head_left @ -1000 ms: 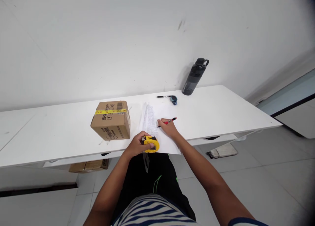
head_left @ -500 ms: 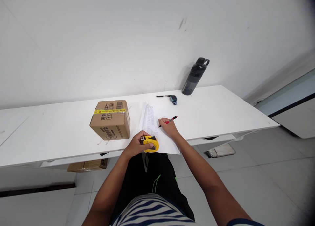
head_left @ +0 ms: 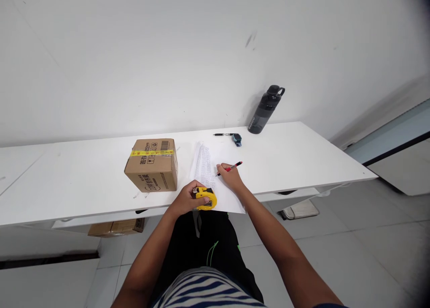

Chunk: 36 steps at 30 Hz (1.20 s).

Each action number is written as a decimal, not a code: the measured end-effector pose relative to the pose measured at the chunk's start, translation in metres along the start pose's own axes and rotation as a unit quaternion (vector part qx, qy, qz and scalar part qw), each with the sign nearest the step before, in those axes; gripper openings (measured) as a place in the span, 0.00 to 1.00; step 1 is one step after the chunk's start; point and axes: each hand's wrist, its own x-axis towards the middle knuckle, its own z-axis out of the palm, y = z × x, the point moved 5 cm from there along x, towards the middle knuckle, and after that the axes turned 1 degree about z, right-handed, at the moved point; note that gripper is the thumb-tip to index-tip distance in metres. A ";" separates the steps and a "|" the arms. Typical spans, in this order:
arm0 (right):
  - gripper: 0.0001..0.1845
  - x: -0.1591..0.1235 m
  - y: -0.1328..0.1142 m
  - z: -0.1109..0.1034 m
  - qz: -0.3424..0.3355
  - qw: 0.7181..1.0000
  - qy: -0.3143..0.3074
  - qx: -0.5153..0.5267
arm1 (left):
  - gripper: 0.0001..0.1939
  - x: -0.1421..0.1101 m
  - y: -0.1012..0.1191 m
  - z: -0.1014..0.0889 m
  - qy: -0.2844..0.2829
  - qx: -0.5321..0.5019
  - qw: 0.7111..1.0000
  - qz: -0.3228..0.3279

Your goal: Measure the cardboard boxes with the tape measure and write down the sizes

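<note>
1. At the bottom of the view, the person's striped shirt (head_left: pixel 208 288) and black trousers (head_left: pixel 204 250) are showing in front of the table (head_left: pixel 83 178).
2. At the near edge of the table, the left hand (head_left: pixel 183 200) is holding a yellow tape measure (head_left: pixel 211 199), its grip closing round the case with the thumb lying over the face.
3. Just beyond and to the right, the right hand (head_left: pixel 231 177) is resting over the papers (head_left: pixel 202 162), its narrow grip holding a red pen (head_left: pixel 234 166) with the tip pointing down at them.
4. Under both hands, the papers are lying on the table, printed or written lines covering part of them and a lower corner hanging over the near edge.
5. To the left of the papers, well apart from the right hand, a cardboard box (head_left: pixel 152 164) is sitting on the table, a yellow strip running across its top.
6. Beyond the papers, a wristwatch (head_left: pixel 237 139) is lying near a black pen (head_left: pixel 224 134); whether they are touching is hard to tell.
7. Near the wall (head_left: pixel 141 53), a dark water bottle (head_left: pixel 264 111) is standing on the table.
</note>
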 end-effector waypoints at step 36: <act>0.34 -0.003 -0.260 0.152 -0.325 0.886 -0.266 -0.194 | 0.33 -0.092 0.085 -0.143 0.448 0.078 0.876 0.160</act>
